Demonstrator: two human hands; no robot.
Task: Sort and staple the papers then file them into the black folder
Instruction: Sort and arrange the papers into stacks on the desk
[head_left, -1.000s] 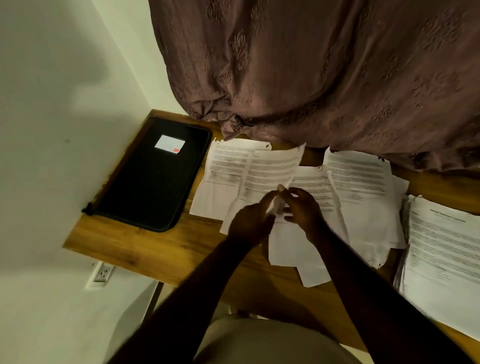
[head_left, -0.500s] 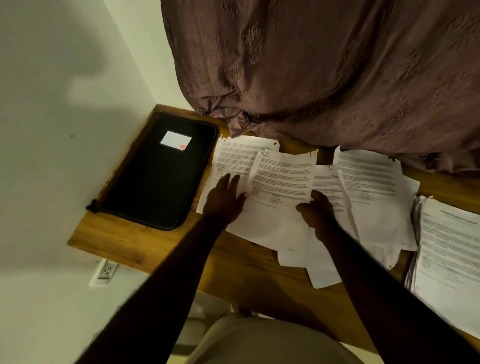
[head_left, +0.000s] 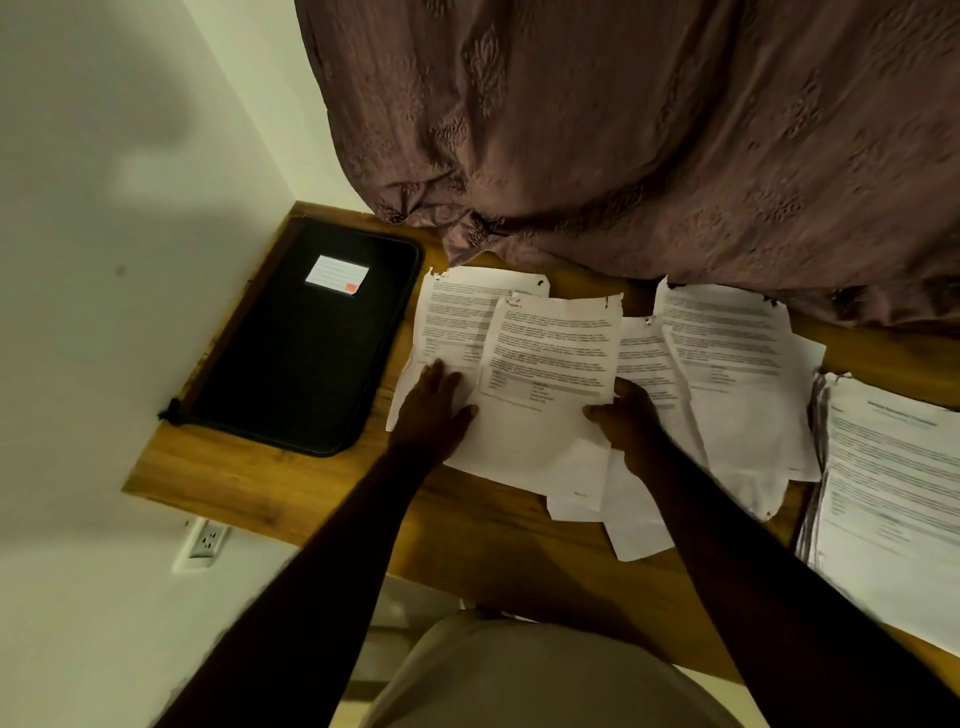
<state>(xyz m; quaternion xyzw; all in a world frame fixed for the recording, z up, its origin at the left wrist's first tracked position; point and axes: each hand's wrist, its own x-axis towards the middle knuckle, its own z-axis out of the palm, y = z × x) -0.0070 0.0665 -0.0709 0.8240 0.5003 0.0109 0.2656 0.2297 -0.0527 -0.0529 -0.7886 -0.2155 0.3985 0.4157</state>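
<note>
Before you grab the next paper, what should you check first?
1. The left hand lies flat on the leftmost sheet, pinning it: ok.
2. The right hand has its fingers on the edge of the middle sheet: ok.
3. The black folder is open for filing: not ok, it lies closed.
4. A stapler is within reach: cannot tell, none in view.
5. The pages are in the right order: cannot tell, the print is too blurred.

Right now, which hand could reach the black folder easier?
Probably the left hand: it lies flat on the papers beside the black folder, while the right hand holds the front sheet farther away.
</note>
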